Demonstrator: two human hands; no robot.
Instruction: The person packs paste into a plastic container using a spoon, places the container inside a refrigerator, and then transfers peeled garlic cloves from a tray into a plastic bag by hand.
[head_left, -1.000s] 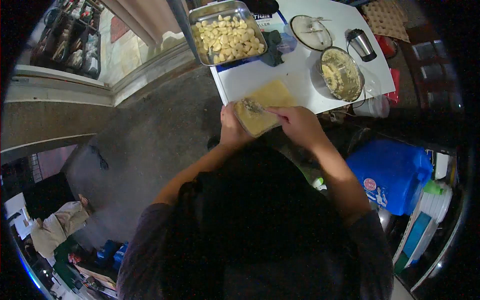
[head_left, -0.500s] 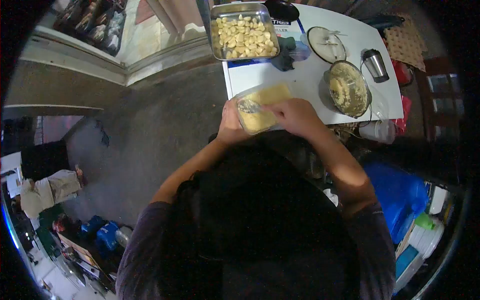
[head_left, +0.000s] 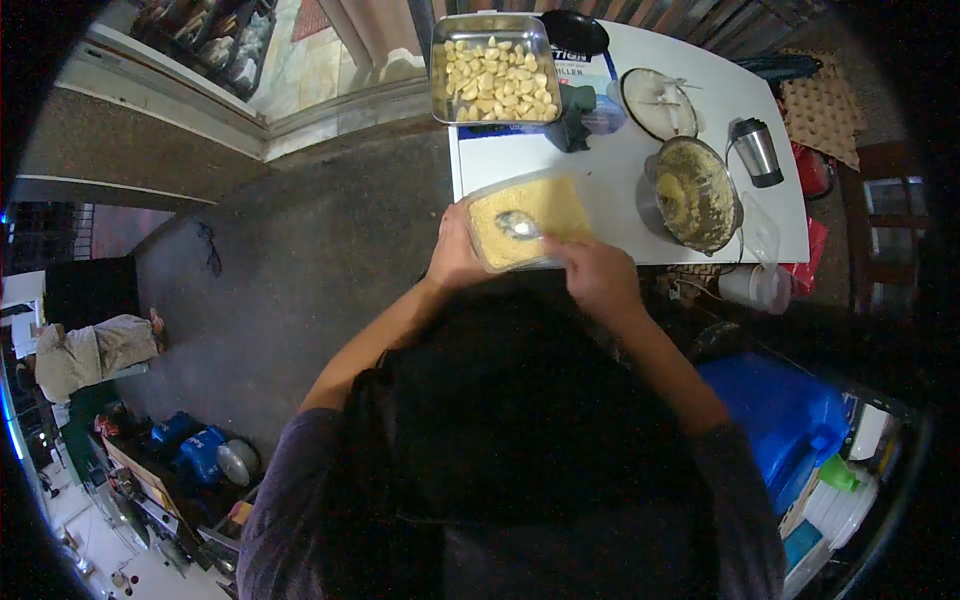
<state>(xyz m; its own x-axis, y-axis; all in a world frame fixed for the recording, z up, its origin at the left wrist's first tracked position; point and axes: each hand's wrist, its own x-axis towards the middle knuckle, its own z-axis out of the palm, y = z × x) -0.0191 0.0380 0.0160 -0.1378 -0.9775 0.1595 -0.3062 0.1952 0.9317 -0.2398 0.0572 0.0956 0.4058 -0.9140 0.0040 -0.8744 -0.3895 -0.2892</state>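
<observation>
Two sets of fingers are at work: my left fingers (head_left: 456,238) grip the side of the tub (head_left: 525,180), and my right fingers (head_left: 566,250) are clenched round the handle of the spoon (head_left: 517,225). The tub is between them, by the near edge of the worktop (head_left: 610,180); whether it rests there or hangs on my grip, I cannot tell. The spoon's tip lies against the mash (head_left: 555,205), just beside my right fingers. Beyond my left fingers, well apart, is the tray (head_left: 495,122) of cloves (head_left: 497,80); beyond my right fingers stands the pot (head_left: 655,205), smeared inside. Pressing hard on the tub's near corner could tip it if my left grip slackened. A quick flick could throw mash over the rim.
</observation>
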